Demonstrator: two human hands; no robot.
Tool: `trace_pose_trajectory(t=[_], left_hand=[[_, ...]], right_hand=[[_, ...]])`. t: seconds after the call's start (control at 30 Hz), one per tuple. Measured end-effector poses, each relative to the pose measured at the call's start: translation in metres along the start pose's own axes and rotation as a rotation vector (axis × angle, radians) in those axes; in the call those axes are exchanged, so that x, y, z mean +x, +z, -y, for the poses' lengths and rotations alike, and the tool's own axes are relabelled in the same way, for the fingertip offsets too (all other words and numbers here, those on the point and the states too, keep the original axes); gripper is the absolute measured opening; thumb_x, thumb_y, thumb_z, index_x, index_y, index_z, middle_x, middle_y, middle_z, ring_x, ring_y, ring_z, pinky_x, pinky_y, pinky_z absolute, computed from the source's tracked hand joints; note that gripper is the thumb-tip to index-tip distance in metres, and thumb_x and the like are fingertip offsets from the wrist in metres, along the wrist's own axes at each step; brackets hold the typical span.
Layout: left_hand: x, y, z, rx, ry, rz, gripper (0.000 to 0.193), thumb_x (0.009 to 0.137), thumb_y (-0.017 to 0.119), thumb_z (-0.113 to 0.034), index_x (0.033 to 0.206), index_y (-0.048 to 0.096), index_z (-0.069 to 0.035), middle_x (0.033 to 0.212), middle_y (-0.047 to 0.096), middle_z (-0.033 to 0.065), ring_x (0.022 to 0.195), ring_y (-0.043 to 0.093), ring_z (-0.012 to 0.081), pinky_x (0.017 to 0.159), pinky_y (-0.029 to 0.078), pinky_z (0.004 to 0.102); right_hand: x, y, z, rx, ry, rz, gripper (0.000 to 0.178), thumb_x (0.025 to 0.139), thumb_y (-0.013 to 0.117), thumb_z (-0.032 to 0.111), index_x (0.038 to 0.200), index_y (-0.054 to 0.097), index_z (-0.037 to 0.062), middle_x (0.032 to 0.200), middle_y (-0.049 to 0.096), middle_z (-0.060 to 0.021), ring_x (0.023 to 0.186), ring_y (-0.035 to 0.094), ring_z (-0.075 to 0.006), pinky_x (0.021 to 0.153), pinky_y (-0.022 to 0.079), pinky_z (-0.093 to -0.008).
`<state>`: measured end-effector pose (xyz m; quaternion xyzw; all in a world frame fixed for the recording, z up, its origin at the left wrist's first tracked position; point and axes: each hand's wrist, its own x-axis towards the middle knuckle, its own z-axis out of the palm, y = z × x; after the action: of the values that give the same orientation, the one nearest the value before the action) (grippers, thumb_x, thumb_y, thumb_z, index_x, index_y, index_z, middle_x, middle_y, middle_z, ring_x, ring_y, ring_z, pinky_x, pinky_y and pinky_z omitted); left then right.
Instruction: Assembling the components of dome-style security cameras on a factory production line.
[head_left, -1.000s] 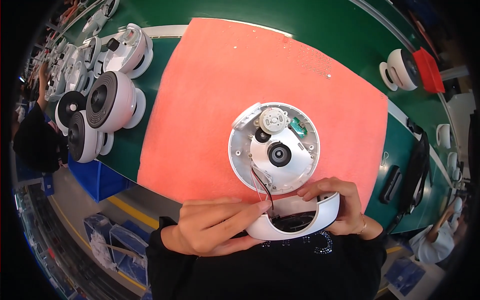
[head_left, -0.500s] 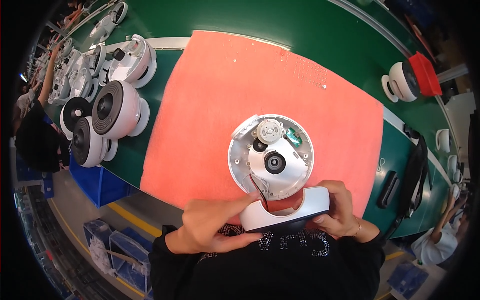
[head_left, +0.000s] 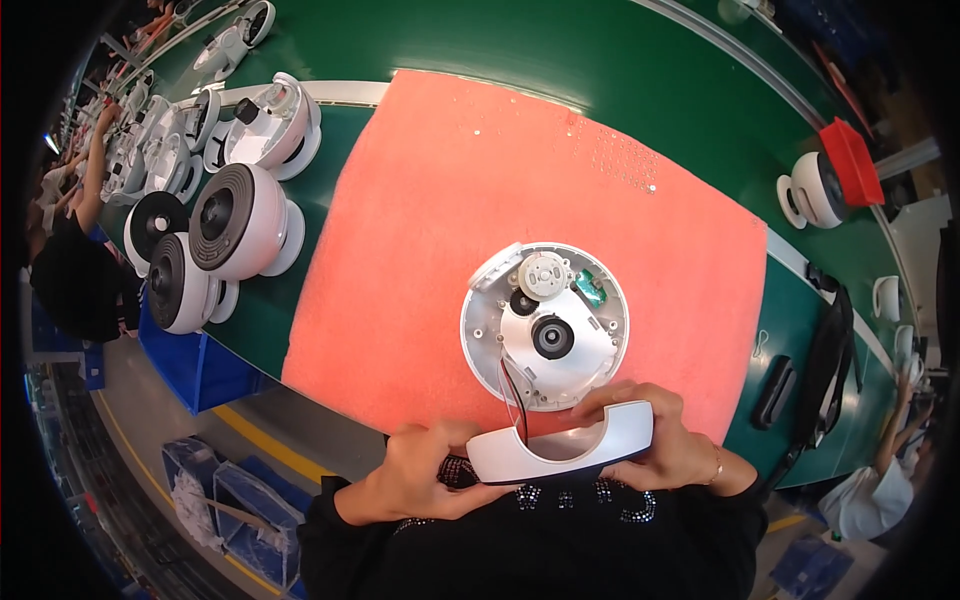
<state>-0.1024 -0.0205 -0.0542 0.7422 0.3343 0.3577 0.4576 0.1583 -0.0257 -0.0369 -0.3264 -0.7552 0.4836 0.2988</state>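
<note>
Between my hands, close to my body, is a curved white plastic cover [head_left: 560,454] with a round cut-out in its upper edge. My left hand [head_left: 425,470] grips its left end, thumb below and fingers above. My right hand [head_left: 665,440] holds the right end, fingers behind it and reaching up near the bowl's rim. Just beyond lies an open round white housing [head_left: 483,350] on the pink mat [head_left: 400,250]. Inside it are a round motor [head_left: 543,276], a small green circuit board [head_left: 590,288] and a black hub [head_left: 552,337]. Thin dark wires [head_left: 516,392] run from the housing to the cover.
Several round white units with black fronts [head_left: 235,220] stand left of the mat, with open housings behind them. Rows of small screws [head_left: 625,170] lie on the mat's far part. At right are a black case [head_left: 775,392], a black strap [head_left: 825,360] and a red bin [head_left: 850,160].
The cover has come slightly toward me and left, tilting so its cut-out shows more. My left fingers have drawn back from the wires to the cover's end; my right fingers have shifted inward behind it.
</note>
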Motion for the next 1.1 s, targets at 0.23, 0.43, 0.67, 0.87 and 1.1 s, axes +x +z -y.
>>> trace_pose_trajectory(t=[0.23, 0.43, 0.67, 0.87, 1.1], left_hand=[[0.001, -0.002, 0.003, 0.008, 0.093, 0.027, 0.044, 0.063, 0.081, -0.016, 0.093, 0.053, 0.002, 0.07, 0.065, 0.0103, 0.058, 0.065, 0.0184, 0.049, 0.05, 0.0246], [0.009, 0.0, -0.004, 0.017, 0.129, -0.002, 0.049, 0.064, 0.082, -0.02, 0.095, 0.051, 0.002, 0.068, 0.065, 0.01, 0.055, 0.064, 0.0162, 0.047, 0.049, 0.0245], [0.023, -0.013, 0.01, 0.343, 0.148, -0.158, 0.058, 0.064, 0.076, -0.015, 0.113, 0.051, 0.004, 0.087, 0.066, 0.0108, 0.058, 0.056, 0.0171, 0.053, 0.044, 0.0245], [0.034, 0.002, 0.02, 0.578, 0.163, 0.034, 0.036, 0.066, 0.066, -0.018, 0.097, 0.063, 0.0, 0.137, 0.031, 0.0262, 0.127, 0.03, 0.0417, 0.09, 0.028, 0.0543], [0.046, -0.014, 0.016, 0.373, 0.109, 0.057, 0.034, 0.066, 0.067, -0.019, 0.098, 0.064, -0.008, 0.139, 0.02, 0.032, 0.127, 0.012, 0.057, 0.1, 0.011, 0.0621]], right_hand=[[-0.012, 0.007, -0.001, -0.061, -0.085, -0.141, 0.076, 0.069, 0.072, 0.005, 0.129, 0.025, -0.003, 0.097, 0.061, -0.02, 0.082, 0.064, -0.03, 0.066, 0.052, -0.033], [-0.013, -0.006, 0.001, 0.112, 0.008, -0.11, 0.076, 0.07, 0.075, 0.011, 0.129, 0.03, -0.0029, 0.109, 0.056, -0.0212, 0.094, 0.061, -0.0295, 0.078, 0.05, -0.0345], [0.012, -0.043, 0.023, 0.216, 0.237, -0.143, 0.078, 0.074, 0.071, 0.005, 0.135, 0.022, 0.0008, 0.13, 0.039, -0.0158, 0.118, 0.043, -0.0228, 0.098, 0.037, -0.036], [0.037, -0.055, 0.03, 0.504, 0.321, -0.132, 0.071, 0.078, 0.063, 0.001, 0.135, 0.02, 0.0012, 0.127, 0.04, -0.0129, 0.119, 0.041, -0.0185, 0.096, 0.036, -0.0322], [0.066, -0.058, 0.035, 0.315, 0.371, -0.027, 0.068, 0.077, 0.064, 0.002, 0.132, 0.026, 0.0006, 0.116, 0.05, -0.0133, 0.103, 0.053, -0.0162, 0.077, 0.048, -0.0254]])
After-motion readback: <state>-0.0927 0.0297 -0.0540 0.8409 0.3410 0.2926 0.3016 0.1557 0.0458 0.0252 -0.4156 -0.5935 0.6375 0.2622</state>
